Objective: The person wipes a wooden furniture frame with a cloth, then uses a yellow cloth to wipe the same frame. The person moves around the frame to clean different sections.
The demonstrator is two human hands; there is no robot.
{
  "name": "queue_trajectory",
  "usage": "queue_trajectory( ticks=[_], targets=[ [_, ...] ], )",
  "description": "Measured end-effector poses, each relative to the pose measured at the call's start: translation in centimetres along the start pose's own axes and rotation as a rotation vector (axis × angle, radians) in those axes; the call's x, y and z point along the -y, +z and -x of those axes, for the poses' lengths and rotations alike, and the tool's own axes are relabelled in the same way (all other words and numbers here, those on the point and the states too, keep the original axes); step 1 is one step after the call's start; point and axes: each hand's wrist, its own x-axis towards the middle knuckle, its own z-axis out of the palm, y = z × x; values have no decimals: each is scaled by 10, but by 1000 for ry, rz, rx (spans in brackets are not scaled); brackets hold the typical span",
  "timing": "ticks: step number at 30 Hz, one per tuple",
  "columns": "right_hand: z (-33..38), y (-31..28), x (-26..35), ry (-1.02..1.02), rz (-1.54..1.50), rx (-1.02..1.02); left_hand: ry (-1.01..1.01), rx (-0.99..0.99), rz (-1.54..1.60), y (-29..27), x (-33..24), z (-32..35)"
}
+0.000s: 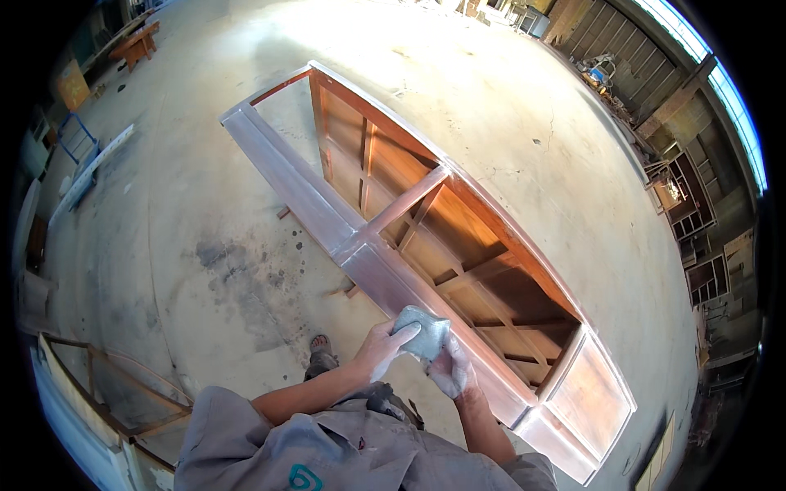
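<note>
Both hands meet over the near side of a long wooden cabinet frame (397,282), holding a dusty grey-blue sheet of sandpaper (424,334) between them. My left hand (381,347) grips its left edge, thumb on top. Pinched at the lower right edge is my right hand (453,368). White dust coats the fingers of both. The frame lies at a slant, its rails hazy with whitish dust and its open bays showing reddish-brown wood and cross-braces inside. A solid panel (588,395) closes its near right end. Whether the sheet touches the frame, I cannot tell.
Small wood blocks (284,212) show beside the frame's left side. At the lower left stands another braced wooden frame (123,380). A blue trolley (79,143) and an orange-brown wooden bench (135,46) are farther left. Slatted frames (686,192) lean along the right wall.
</note>
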Motion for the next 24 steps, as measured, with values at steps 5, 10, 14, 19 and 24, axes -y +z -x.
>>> queue_trajectory(
  ticks=[5, 10, 14, 19, 24],
  targets=[
    [-149, 91, -58, 145, 241, -46, -21, -133, -113, -145, -88, 5],
    [-298, 136, 34, -558, 865, -191, 146, -229, -166, -212, -159, -17],
    [-371, 130, 25, -930, 1847, 34, 128, -412, -180, -278, -173, -24],
    [-452, 97, 52, -886, 1862, -79, 130, -558, -240, -335, -218, -38],
    [-548, 45, 152, -870, 1752, -352, 183, -533, -385, -355, -295, -128]
  ],
)
